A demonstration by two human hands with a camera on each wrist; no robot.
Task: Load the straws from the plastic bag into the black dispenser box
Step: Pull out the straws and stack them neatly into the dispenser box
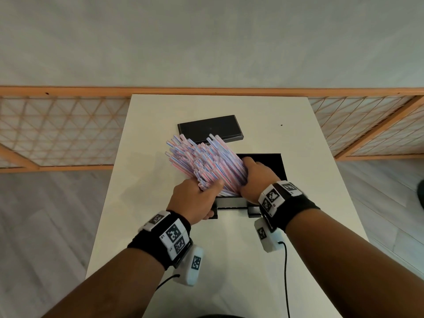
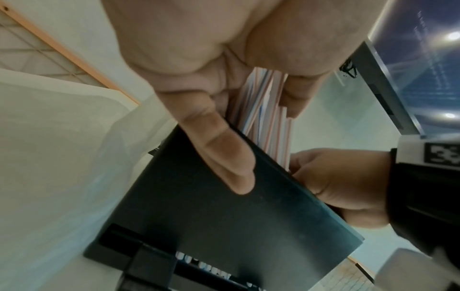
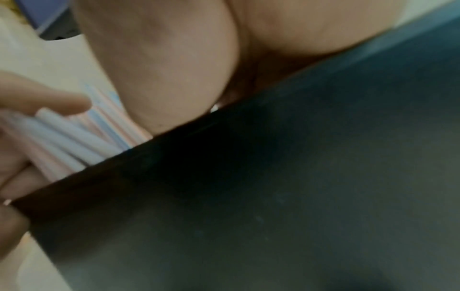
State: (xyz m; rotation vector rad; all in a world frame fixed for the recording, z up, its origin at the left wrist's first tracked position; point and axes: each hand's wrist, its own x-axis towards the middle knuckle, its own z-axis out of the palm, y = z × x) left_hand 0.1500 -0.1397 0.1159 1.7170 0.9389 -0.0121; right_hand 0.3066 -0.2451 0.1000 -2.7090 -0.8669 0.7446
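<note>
- I see my 2 hands holding 1 big bunch of straws (image 1: 206, 161) over the black dispenser box (image 1: 273, 165) on the white table (image 1: 229, 249).
- My left hand (image 1: 197, 200) has its fingers curled round the near end of the bunch. I think this keeps the straws from sliding out toward me.
- My right hand (image 1: 254, 177) is wrapped round the right side of the bunch, and it sits just above the open top of the box. I think it squeezes the straws so they stay together.
- The bunch is tilted. The low ends point down into the box, and the far ends fan out up and to the left, so they are not lined up yet.
- From the left wrist view, a few straw ends (image 2: 271, 130) reach down past the top edge of the box.
- I cannot tell how deep they go or how full the box is, since my hands hide the inside.
- Small pale ends (image 2: 201, 264) show in the slot low on the front of the box. They may be straws, but the picture is too dark to be sure.
- The flat black lid (image 1: 210, 128) lies on the table behind the box, well out of the way, so the top stays open for loading.
- I do not see the plastic bag in any view.
- I think the next job is to lay the bunch flat so it fits inside.
</note>
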